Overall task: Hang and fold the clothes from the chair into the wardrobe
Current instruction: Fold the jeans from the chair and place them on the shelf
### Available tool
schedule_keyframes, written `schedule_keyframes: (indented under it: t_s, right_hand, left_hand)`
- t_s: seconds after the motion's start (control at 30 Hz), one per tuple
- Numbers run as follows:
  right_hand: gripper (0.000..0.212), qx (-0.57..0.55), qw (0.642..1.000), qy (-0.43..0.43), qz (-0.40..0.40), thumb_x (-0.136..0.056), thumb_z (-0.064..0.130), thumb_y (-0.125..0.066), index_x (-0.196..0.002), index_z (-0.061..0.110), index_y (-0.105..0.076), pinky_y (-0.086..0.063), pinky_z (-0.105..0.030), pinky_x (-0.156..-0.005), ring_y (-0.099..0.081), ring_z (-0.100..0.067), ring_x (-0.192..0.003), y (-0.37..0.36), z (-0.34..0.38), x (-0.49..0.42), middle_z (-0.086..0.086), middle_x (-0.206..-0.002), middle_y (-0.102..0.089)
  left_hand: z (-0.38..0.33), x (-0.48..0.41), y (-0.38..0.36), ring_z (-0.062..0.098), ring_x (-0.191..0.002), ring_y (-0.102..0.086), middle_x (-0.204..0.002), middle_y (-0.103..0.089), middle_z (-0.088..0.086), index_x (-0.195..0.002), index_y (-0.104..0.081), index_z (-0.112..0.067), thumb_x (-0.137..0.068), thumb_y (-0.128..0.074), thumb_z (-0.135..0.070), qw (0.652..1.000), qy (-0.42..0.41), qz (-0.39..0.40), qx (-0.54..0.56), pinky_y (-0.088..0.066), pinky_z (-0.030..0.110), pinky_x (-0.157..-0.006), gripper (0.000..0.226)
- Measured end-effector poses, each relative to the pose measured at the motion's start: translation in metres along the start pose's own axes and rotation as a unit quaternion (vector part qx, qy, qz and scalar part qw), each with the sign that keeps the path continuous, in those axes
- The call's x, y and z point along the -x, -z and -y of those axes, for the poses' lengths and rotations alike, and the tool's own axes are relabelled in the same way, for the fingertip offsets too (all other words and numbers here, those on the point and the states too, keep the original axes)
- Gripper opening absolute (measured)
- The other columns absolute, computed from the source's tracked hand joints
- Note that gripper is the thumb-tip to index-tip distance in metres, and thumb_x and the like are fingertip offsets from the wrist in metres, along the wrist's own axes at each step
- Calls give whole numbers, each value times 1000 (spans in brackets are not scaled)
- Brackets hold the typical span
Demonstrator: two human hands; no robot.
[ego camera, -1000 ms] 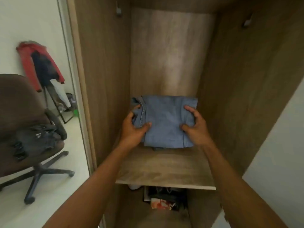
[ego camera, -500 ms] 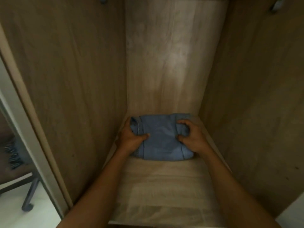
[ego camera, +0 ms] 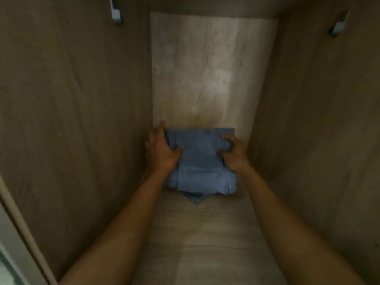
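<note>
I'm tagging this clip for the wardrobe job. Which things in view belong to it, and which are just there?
In the job:
folded blue denim garment, gripped at its sides by the left hand and right hand
wardrobe shelf under it

Just there:
fitting on the left wall
fitting on the right wall
pale door frame, lower left

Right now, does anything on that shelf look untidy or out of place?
Slightly: a pointed corner of fabric pokes out from under the front edge of the folded jeans onto the shelf. The left hand and right hand grip its sides.
</note>
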State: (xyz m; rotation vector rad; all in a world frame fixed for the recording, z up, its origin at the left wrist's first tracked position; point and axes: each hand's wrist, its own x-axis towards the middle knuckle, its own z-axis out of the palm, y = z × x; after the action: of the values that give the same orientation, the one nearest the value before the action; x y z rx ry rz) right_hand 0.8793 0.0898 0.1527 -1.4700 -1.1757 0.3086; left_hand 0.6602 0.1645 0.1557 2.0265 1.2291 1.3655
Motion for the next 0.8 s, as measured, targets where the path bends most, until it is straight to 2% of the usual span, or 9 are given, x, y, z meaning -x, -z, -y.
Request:
schedule_keyframes:
  t_s: [0.1, 0.23, 0.37, 0.43, 0.47, 0.57, 0.63, 0.73, 0.8]
  right_hand:
    - [44, 65, 997, -36, 38, -91, -9, -57, -132, 6, -58, -49, -11, -88, -63, -27, -114, -12, -43, 5, -8, -120, -64]
    - [43, 80, 994, -66, 37, -89, -7, -59, -130, 7, -59, -50, -39, -102, -64, -29, -113, -17, -60, 7, -15, -125, -65]
    - [50, 175, 978, -85, 74, -88, -2, -61, -138, 3, -53, -43, -19, -92, -59, -30, -118, -21, -50, 9, -16, -130, -60]
    - [63, 214, 969, -102, 74, -88, 13, -63, -147, 14, -42, -44, -30, -102, -50, -35, -125, -22, -48, 12, -19, -141, -48]
    - [68, 239, 962, -116, 60, -87, 22, -64, -150, 21, -37, -44, -40, -105, -44, -35, -128, -21, -46, 16, -17, -144, -42]
    - [70, 293, 956, 5, -9, -82, 38, -67, -146, 30, -40, -42, -46, -105, -39, -29, -130, -13, -33, 29, -7, -143, -36]
    - [67, 281, 951, 91, 88, -84, 44, -71, -143, 24, -48, -37, -33, -106, -44, -25, -132, -5, -14, 35, -3, -140, -46]
    - [100, 326, 879, -28, 348, -69, 46, -88, -152, 21, -37, -33, -23, -109, -43, -16, -137, 0, 10, 47, 4, -146, -46]
    - [109, 373, 854, -13, 362, -66, 42, -91, -155, 17, -32, -32, -20, -111, -41, -12, -136, -3, -1, 49, 7, -148, -43]
  left_hand:
    - [16, 23, -27, 30, -135, -44, -147, -50, 3, -143, -50, -28, -77, -52, -76, 977, -74, 147, -137, -37, 50, -110, 82]
    - [39, 45, -47, 17, -128, -53, -140, -58, -8, -133, -59, -35, -77, -25, -90, 936, -72, 252, -233, -39, 44, -107, 86]
    - [31, 53, -47, 15, -137, -45, -152, -46, -1, -149, -40, -26, -81, -48, -84, 929, 72, 212, -294, -37, 40, -114, 90]
    - [47, 50, -45, 18, -146, -29, -161, -30, -2, -155, -27, -30, -53, -63, -91, 915, -35, 307, -260, -25, 50, -119, 125]
    - [51, 50, -35, 19, -147, -26, -162, -28, -2, -155, -27, -33, -51, -71, -84, 904, -84, 355, -224, -22, 48, -121, 124]
    - [53, 50, -19, 16, -135, -46, -146, -51, -1, -144, -51, -25, -70, -78, -57, 922, -121, 353, -107, -34, 28, -113, 85]
    - [55, 46, -21, 13, -118, -61, -128, -66, -4, -128, -66, -26, -66, -67, -63, 930, -123, 340, -67, -49, 34, -102, 73]
    - [56, 30, -23, 10, -94, -68, -103, -74, -6, -105, -75, -22, -72, -73, -51, 924, -97, 358, -92, -57, 37, -83, 44]
    - [50, 22, -21, 11, -88, -66, -95, -73, -5, -96, -75, -20, -80, -78, -38, 921, -94, 366, -91, -55, 34, -78, 24]
